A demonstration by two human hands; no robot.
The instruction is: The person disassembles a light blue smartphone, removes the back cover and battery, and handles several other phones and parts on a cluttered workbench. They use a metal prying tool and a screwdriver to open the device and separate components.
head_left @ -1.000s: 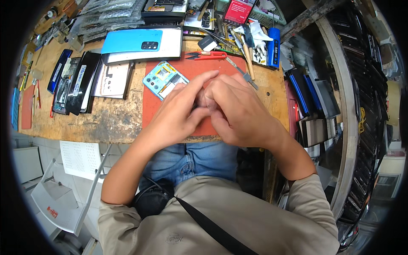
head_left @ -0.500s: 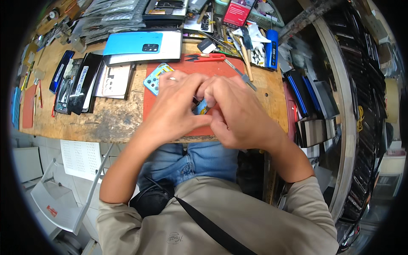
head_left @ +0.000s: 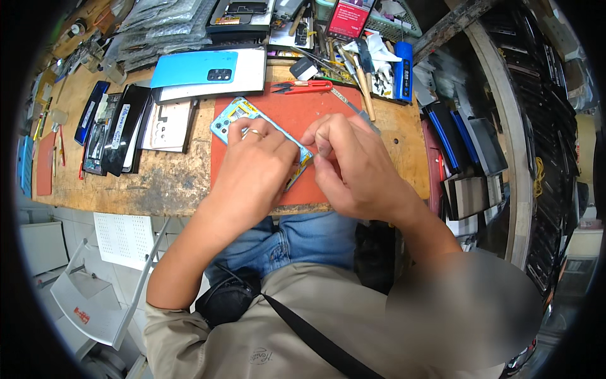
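A light-blue smartphone (head_left: 240, 112) with yellow labels and round camera lenses lies slanted on the red work mat (head_left: 293, 110). My left hand (head_left: 252, 161), a ring on one finger, is closed over its middle with curled fingers and hides much of it. To the right of the phone's near corner is my right hand (head_left: 356, 167), thumb and fingers drawn together in a pinch. Whatever lies between those fingertips is hidden. Beyond the hands, red-handled snips (head_left: 303, 86) rest at the mat's far edge.
A blue phone back cover (head_left: 192, 69) lies on a white box behind the mat. Opened phones and dark panels (head_left: 120, 126) lean together at the left. Tools, tweezers and a blue device (head_left: 403, 72) crowd the far right. A metal ruler (head_left: 353, 107) crosses the mat's right side.
My hands have moved apart, the right one away from the left. More of the phone shows. My left fingers now curl over it.
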